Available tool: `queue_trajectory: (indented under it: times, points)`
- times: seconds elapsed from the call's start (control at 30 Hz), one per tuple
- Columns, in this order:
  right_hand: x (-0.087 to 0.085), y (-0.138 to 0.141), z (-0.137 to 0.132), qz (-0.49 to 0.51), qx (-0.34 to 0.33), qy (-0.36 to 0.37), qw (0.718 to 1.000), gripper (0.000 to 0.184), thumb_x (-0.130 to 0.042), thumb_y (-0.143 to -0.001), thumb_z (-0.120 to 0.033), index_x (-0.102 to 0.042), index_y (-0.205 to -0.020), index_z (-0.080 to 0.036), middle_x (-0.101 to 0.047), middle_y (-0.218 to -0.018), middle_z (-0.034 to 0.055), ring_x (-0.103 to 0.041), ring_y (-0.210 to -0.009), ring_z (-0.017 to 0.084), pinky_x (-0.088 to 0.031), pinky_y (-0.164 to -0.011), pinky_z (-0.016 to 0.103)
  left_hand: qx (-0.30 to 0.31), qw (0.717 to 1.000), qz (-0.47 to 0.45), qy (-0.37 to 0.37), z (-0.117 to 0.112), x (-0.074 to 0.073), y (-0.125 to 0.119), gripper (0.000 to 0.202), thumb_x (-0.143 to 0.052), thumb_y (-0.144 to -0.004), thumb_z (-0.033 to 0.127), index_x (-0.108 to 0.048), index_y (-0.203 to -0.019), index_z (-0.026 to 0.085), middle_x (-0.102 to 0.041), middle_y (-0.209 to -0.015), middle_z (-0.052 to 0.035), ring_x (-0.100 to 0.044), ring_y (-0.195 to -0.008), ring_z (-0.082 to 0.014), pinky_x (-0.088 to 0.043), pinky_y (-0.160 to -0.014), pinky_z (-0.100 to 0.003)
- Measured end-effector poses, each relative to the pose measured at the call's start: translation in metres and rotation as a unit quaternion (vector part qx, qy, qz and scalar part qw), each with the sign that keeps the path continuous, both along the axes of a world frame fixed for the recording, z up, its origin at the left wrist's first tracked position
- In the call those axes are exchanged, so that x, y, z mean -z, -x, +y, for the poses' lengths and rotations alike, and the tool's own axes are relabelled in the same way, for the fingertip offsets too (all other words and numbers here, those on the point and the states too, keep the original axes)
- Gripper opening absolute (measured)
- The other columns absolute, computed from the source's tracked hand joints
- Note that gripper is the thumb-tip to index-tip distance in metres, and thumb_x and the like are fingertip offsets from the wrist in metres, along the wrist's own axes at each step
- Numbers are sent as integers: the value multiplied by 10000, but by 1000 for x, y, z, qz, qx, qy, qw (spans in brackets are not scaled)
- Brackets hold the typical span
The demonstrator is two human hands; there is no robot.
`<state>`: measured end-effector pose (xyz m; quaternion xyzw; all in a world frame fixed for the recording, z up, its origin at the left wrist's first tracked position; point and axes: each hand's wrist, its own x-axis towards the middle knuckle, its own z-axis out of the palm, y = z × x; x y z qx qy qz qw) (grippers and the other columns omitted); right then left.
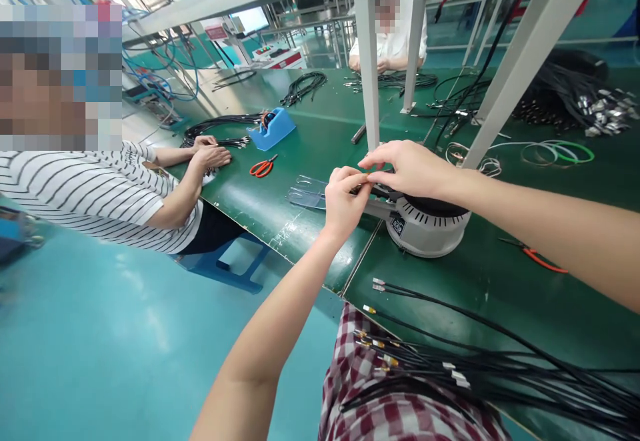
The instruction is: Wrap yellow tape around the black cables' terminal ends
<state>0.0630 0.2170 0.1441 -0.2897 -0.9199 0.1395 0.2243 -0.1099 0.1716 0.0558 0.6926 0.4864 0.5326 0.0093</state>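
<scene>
Round machine (430,233), pale and slotted, right of frame centre
Fingertips of left hand (345,204) and right hand (400,166) are held close together beside it; whether anything is grasped cannot be told.

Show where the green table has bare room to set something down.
The green table has bare patches between the round machine and the near black cables, and between the blue tape holder and the clear plastic. It is crowded around the left hand and right hand, beside the machine.
</scene>
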Motion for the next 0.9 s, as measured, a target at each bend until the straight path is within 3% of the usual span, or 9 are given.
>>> queue_trajectory:
  times: [0.13,0.27,0.53,0.73,0.9]
  points:
    - [4,3,-5,15,24,-26,999,136,-675,-893,-264,-793,-952,-233,-752,-905,30,-681,-883,224,-480,-769,338,-4,1000,-8,-4,1,5,-1,114,-689,-900,184,-710,-793,219,-673,-849,-8,-560,-825,-164,-482,-785,-329]
    - [4,1,-2,29,5,-53,998,90,-684,-867,-233,-772,-878,-216,-732,-863,27,-668,-846,213,-461,-734,326,7,1000,-14,-20,3,8,-1,99,-698,-891,161,-708,-808,213,-664,-841,0,-547,-820,-155,-471,-783,-318]
    - [14,-5,6,103,-60,6,993,185,-694,-847,-222,-743,-1024,-201,-730,-947,46,-656,-826,193,-510,-743,325,19,999,-16,-37,4,9,0,41,-693,-906,178,-722,-900,207,-669,-864,-5,-558,-833,-152,-474,-792,-312]
    - [14,-21,3,54,-95,-62,992,145,-633,-898,-198,-776,-910,-221,-741,-925,40,-663,-883,209,-512,-794,345,-14,997,56,-46,0,10,-3,70,-645,-940,206,-711,-924,223,-678,-884,-10,-563,-865,-174,-463,-815,-333]
    - [23,-33,1,10,-117,-169,979,216,-559,-969,-209,-766,-913,-239,-756,-944,30,-660,-912,209,-527,-809,356,-77,979,166,-85,-7,22,-7,101,-582,-983,254,-672,-1011,219,-708,-973,-45,-594,-968,-233,-411,-859,-395]
